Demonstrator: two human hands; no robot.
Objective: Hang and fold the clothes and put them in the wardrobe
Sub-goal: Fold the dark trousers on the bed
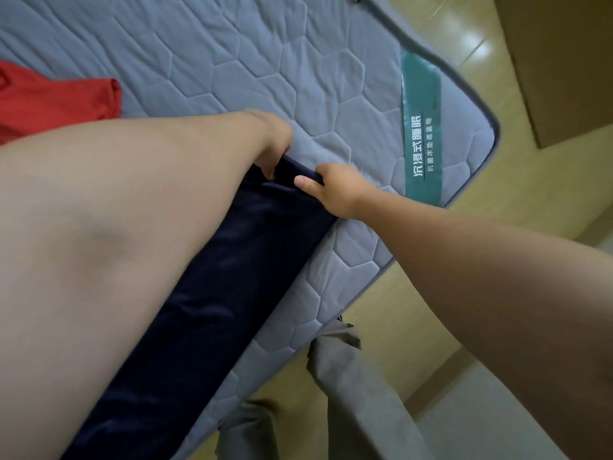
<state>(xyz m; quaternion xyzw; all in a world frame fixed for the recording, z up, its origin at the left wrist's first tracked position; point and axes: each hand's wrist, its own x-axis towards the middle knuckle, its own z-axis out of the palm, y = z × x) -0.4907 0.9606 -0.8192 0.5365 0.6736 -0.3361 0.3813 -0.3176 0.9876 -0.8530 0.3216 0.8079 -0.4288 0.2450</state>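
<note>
A dark navy garment (pixel 212 277) lies stretched in a long strip on the grey quilted mattress (pixel 232 61), running from the lower left up to the middle. My left hand (pixel 273 144) pinches its far end from the left side. My right hand (pixel 331 190) grips the same far end from the right, thumb on top of the cloth. The two hands are close together. My left forearm hides much of the garment's left side. A red garment (pixel 56 101) lies crumpled on the mattress at the far left.
A green label strip (pixel 423 127) crosses the mattress near its right corner. Beyond the mattress edge is a shiny yellowish floor (pixel 517 200). A brown cardboard box (pixel 564 61) stands at the upper right. My grey trouser legs (pixel 358 393) show below the mattress edge.
</note>
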